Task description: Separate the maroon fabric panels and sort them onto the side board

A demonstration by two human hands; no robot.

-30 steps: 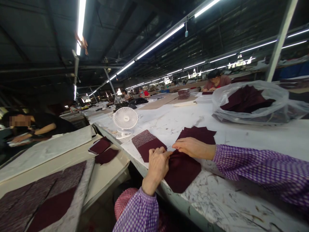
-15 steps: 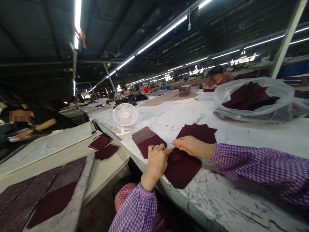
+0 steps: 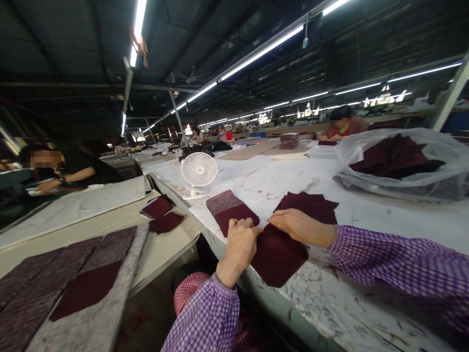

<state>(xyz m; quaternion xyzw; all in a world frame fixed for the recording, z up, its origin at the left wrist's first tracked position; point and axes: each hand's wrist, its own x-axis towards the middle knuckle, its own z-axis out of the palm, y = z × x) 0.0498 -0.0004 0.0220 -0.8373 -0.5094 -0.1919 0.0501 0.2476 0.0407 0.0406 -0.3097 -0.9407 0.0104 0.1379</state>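
Observation:
A dark maroon fabric piece (image 3: 280,256) lies on the near edge of the white table, with its far edge under both of my hands. My left hand (image 3: 240,244) is closed at its far left corner, fingers curled and thumb pointing right. My right hand (image 3: 302,227) pinches the far edge from the right, thumb and fingers together; the fingertips are partly hidden. Just beyond my left hand is a maroon panel with a speckled knit band (image 3: 229,205). Behind my right hand lies a fanned stack of maroon pieces (image 3: 311,205).
A small white fan (image 3: 199,169) stands at the table's left edge. At the right, a clear plastic bag (image 3: 348,183) holds more maroon pieces. On the lower left, a board (image 3: 98,320) carries speckled panels. Co-workers sit at the left (image 3: 78,166) and far right (image 3: 346,124).
The view has turned slightly left, so the surroundings sit further right. My right hand has settled lower onto the fabric's far edge; my left hand stays at its corner.

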